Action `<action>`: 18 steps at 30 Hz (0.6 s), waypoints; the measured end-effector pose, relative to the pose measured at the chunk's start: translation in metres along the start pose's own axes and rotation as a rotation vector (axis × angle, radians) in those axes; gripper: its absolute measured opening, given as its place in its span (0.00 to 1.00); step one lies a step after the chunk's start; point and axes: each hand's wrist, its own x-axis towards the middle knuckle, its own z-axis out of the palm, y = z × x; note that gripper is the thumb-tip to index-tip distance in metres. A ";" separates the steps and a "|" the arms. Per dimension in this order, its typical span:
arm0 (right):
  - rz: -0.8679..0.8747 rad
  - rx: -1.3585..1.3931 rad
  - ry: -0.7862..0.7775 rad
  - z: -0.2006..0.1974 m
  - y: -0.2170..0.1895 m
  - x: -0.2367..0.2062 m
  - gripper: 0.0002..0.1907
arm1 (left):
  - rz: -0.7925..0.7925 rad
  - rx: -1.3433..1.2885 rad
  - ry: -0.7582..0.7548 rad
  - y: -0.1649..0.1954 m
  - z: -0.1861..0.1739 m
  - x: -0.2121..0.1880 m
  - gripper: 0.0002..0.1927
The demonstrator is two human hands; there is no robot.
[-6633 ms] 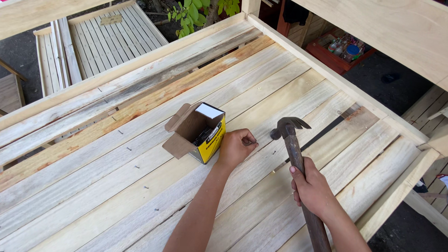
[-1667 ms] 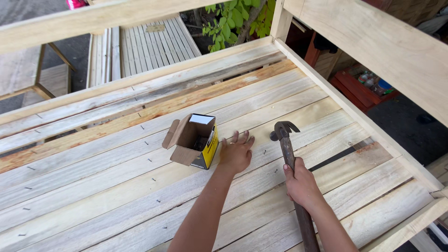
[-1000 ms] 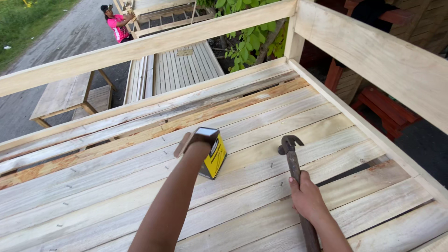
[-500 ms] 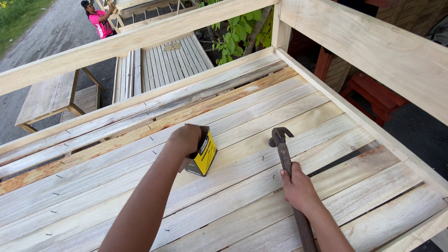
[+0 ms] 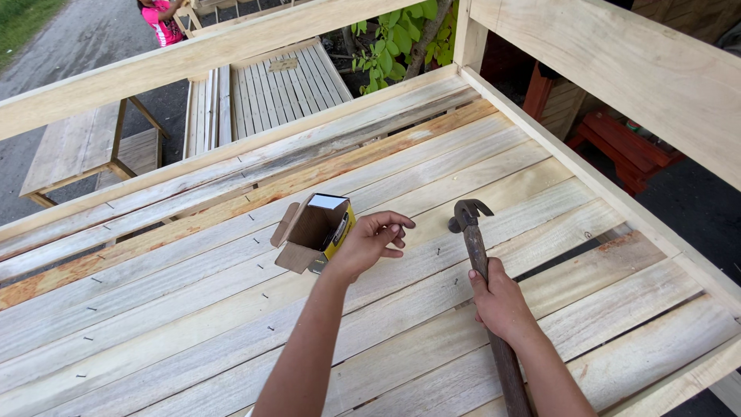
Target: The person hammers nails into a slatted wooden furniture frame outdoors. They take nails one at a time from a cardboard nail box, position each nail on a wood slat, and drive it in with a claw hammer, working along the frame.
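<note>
left hand (image 5: 369, 243) hovers over the slatted wooden platform (image 5: 231, 309), fingers loosely curled and half open, fingertips pinched together; whether they carry anything is too small to tell. just beside it sits the open cardboard box (image 5: 312, 232), flaps up, yellow side facing the hand. right hand (image 5: 500, 300) is wrapped tight round the claw hammer (image 5: 477, 247), its head resting on a plank.

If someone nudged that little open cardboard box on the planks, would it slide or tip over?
The cardboard box lies on its side with flaps open, so it probably slides rather than tips. It looks thin-walled and likely dents easily. The left hand is just beside it; its contents are too dark to tell, so its weight is uncertain.
</note>
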 end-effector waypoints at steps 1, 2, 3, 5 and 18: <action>-0.002 -0.006 0.000 0.000 0.000 0.000 0.16 | -0.015 -0.080 0.060 -0.013 0.002 0.010 0.11; -0.002 0.005 0.001 0.000 0.001 0.000 0.15 | -0.028 -0.161 0.121 -0.026 0.005 0.021 0.10; -0.003 0.014 0.003 0.000 0.001 0.000 0.15 | -0.041 -0.243 0.182 -0.038 0.007 0.033 0.08; -0.008 0.021 0.006 0.000 0.001 0.001 0.14 | -0.017 -0.342 0.272 -0.061 0.011 0.054 0.07; 0.046 -0.038 -0.169 -0.037 -0.015 0.036 0.15 | 0.362 -0.013 0.285 -0.130 0.010 0.097 0.06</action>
